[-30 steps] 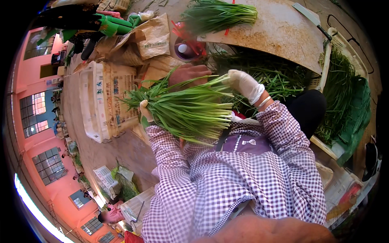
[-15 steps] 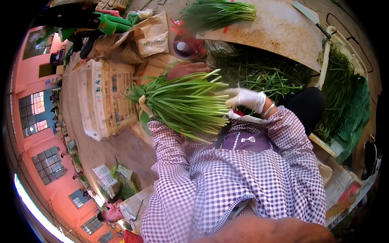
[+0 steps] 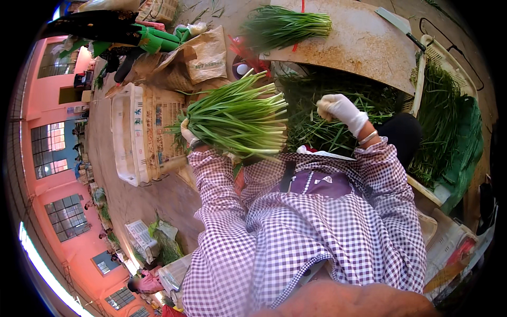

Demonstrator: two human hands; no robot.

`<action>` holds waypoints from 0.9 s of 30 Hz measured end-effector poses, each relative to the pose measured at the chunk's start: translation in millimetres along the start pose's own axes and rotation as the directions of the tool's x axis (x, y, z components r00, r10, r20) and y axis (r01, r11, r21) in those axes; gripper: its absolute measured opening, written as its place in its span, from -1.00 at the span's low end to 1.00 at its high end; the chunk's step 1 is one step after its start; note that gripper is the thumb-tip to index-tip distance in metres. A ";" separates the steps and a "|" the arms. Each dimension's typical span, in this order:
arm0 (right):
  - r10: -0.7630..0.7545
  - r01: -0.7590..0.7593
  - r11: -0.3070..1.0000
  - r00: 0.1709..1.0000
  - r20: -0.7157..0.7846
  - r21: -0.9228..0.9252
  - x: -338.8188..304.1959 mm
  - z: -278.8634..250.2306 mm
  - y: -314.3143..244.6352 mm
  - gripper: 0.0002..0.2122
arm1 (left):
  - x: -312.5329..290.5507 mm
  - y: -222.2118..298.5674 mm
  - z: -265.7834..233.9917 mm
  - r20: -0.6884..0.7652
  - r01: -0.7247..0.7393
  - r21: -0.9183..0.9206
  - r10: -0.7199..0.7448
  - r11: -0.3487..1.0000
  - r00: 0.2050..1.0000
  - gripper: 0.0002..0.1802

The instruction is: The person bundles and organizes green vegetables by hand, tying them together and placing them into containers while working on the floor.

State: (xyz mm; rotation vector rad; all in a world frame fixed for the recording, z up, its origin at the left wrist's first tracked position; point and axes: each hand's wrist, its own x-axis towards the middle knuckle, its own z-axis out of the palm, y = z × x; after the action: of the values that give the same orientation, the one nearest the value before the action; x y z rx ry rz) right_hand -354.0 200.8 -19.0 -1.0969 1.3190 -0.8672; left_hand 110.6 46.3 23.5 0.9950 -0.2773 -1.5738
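Note:
A thick bunch of long green chives (image 3: 235,119) with pale cut ends fans out toward the right in front of me. My left hand (image 3: 188,133), in a white glove, is closed round its leafy end at the left. Apart from the bunch, my right hand (image 3: 340,112), also white-gloved, hovers over loose green leaves (image 3: 317,132). Its fingers are curled in; whatever they may hold is hidden. On the board (image 3: 364,50) beyond lies another bunch of chives (image 3: 290,22), with a red tie round it.
A knife with a black handle (image 3: 415,41) rests at the board's far right corner. Stacked plastic crates (image 3: 138,134) stand at left, near brown paper sacks (image 3: 206,58). At right, a pale crate (image 3: 465,71) holds more greens. A red plastic bag (image 3: 244,50) sits beside the board.
My right hand has pulled away from the bunch's pale ends, rightward and over the loose leaves. My left hand has shifted the bunch slightly up and left.

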 end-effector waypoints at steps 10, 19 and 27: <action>-0.123 0.146 0.965 0.986 -0.116 0.219 20.7 69.4 3.4 -0.85 | 13.4 -1.1 -21.1 -0.022 0.035 -0.057 -0.037 0.998 0.999 -0.67; 0.046 -0.011 0.970 0.989 -0.142 0.243 36.9 106.2 -7.9 -0.85 | 16.1 -1.5 -28.2 -0.108 0.009 -0.018 -0.011 1.000 0.994 -0.69; 0.046 -0.116 0.923 0.980 0.193 0.366 2.5 97.2 8.5 -0.70 | 20.1 -5.8 -33.1 -0.135 0.033 -0.035 -0.037 0.999 0.990 -0.63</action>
State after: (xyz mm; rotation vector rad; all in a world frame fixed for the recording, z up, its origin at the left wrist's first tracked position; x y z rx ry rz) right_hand -258.4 212.5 -34.7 -0.7917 0.9877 -0.8913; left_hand 131.5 41.2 -9.2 1.0811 -0.1402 -1.5295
